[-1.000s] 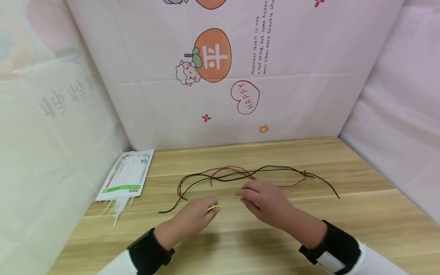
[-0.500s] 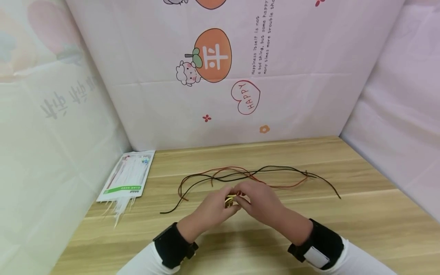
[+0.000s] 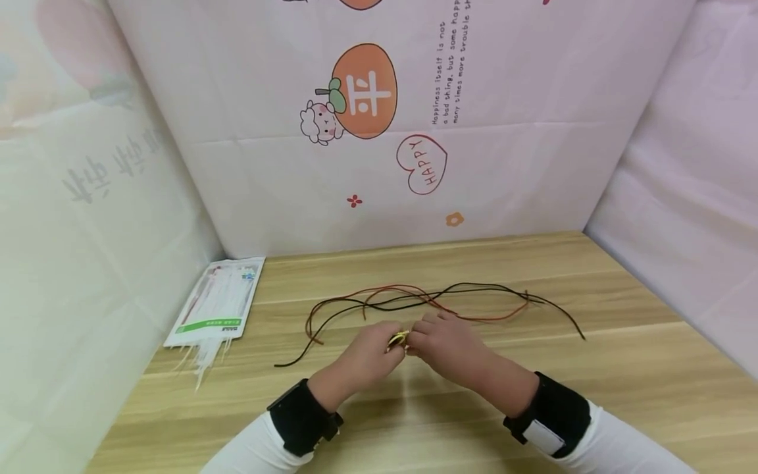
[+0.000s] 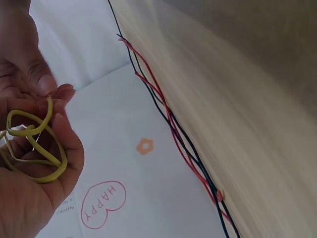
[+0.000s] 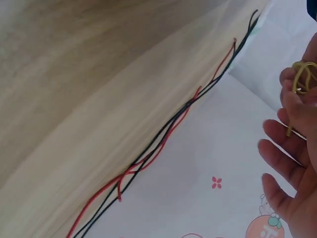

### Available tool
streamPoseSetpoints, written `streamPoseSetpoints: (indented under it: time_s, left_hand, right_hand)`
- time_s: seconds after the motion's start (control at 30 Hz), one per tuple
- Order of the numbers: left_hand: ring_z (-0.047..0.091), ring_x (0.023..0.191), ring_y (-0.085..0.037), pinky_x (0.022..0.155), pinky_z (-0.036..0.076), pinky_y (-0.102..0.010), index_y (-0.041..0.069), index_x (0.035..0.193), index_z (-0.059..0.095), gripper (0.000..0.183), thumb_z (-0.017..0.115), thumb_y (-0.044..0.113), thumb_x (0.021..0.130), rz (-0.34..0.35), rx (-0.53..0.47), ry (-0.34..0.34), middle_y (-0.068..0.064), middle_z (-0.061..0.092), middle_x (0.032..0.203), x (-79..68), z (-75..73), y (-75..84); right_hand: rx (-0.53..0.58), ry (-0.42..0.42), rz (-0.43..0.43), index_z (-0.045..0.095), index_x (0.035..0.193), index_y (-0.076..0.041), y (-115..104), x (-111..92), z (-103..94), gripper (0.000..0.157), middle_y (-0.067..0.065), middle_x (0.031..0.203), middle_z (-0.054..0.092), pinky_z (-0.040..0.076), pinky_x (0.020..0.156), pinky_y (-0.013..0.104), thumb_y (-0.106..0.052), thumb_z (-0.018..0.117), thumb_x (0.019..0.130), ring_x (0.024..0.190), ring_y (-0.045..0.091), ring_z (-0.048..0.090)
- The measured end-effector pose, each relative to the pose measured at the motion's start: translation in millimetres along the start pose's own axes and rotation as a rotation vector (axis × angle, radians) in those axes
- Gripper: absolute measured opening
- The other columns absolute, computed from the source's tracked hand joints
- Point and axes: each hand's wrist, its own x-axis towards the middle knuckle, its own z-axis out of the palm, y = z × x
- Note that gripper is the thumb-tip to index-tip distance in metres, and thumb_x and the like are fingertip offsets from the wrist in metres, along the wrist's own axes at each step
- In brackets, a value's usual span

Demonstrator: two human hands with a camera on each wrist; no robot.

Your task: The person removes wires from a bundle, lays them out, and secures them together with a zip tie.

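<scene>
In the head view, a small coil of yellow wire (image 3: 398,340) sits in my left hand (image 3: 368,359), held off the table. The left wrist view shows the loops of this wire (image 4: 48,177) lying within the curled fingers. My right hand (image 3: 453,349) meets the left hand from the right and pinches the wire between thumb and finger. A short wire end (image 5: 289,132) pokes out below that pinch in the right wrist view, where the other fingers spread loosely. Part of the coil is hidden by the hands.
Behind the hands, black wires (image 3: 474,284) and red wires (image 3: 497,320) lie loosely crossed on the wooden table (image 3: 622,368). A white packet (image 3: 222,296) with thin white strips (image 3: 206,359) sticking out lies at the left. Printed cloth walls (image 3: 266,191) enclose the back and sides.
My left hand has moved right with the yellow wire and met my right hand, which has taken hold of the wire. The black and red wires have not moved.
</scene>
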Motion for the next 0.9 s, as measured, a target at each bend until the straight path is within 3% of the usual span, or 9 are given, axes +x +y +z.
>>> streamPoseSetpoints:
  time_s: [0.2,0.37,0.57,0.67,0.83,0.9]
  left_hand:
    - [0.046,0.068,-0.010,0.058,0.040,-0.022,0.010,0.088,0.050,0.011,0.055,0.010,0.098,0.024,-0.074,0.021,0.003,0.051,0.080,-3.8,-1.6,-1.1]
    - [0.041,0.062,-0.009,0.056,0.035,-0.021,0.011,0.079,0.046,0.018,0.057,0.004,0.092,0.035,-0.089,0.056,0.002,0.045,0.074,-7.7,-9.9,-3.8]
    - [0.057,0.079,-0.011,0.071,0.050,-0.027,0.010,0.076,0.050,0.021,0.063,0.004,0.091,0.023,-0.135,0.108,0.004,0.060,0.084,-16.0,-20.2,-16.5]
    - [0.063,0.088,-0.013,0.079,0.052,-0.029,0.011,0.080,0.058,0.014,0.068,0.006,0.090,0.038,0.036,0.035,0.003,0.064,0.089,-19.5,-22.4,-13.6]
    - [0.064,0.082,-0.011,0.078,0.051,-0.028,0.011,0.094,0.068,0.012,0.065,0.002,0.087,0.170,0.594,-0.097,0.004,0.067,0.084,-16.9,-20.1,8.1]
    - [0.061,0.073,-0.011,0.078,0.051,-0.030,0.011,0.090,0.066,0.010,0.059,0.005,0.090,0.188,0.655,-0.113,0.005,0.061,0.073,-14.8,-18.4,12.9]
  right_hand:
    - [-0.034,0.100,-0.054,0.066,0.074,-0.017,3,-6,7.4,0.016,-0.007,0.073,0.061,0.043,0.060,0.027,-0.023,0.081,0.072,0.067,0.011,0.054]
    - [-0.010,0.162,-0.099,0.063,0.073,-0.017,8,-8,10.1,0.017,-0.007,0.074,0.062,0.042,0.060,0.027,-0.020,0.079,0.074,0.067,0.011,0.053]
    - [0.005,0.206,-0.099,0.064,0.076,-0.020,16,-11,6.0,0.014,-0.009,0.071,0.062,0.040,0.057,0.026,-0.019,0.078,0.073,0.065,0.009,0.054]
    - [0.001,0.199,-0.114,0.066,0.079,-0.021,16,-9,3.2,0.017,-0.010,0.074,0.063,0.040,0.058,0.026,-0.016,0.081,0.070,0.066,0.009,0.054]
    - [-0.001,0.198,-0.142,0.068,0.082,-0.021,14,2,1.7,0.020,-0.009,0.076,0.063,0.039,0.057,0.025,-0.014,0.082,0.069,0.069,0.010,0.056]
    - [0.005,0.223,-0.119,0.068,0.083,-0.020,14,6,1.6,0.020,-0.008,0.076,0.064,0.042,0.058,0.026,-0.012,0.081,0.069,0.071,0.010,0.058]
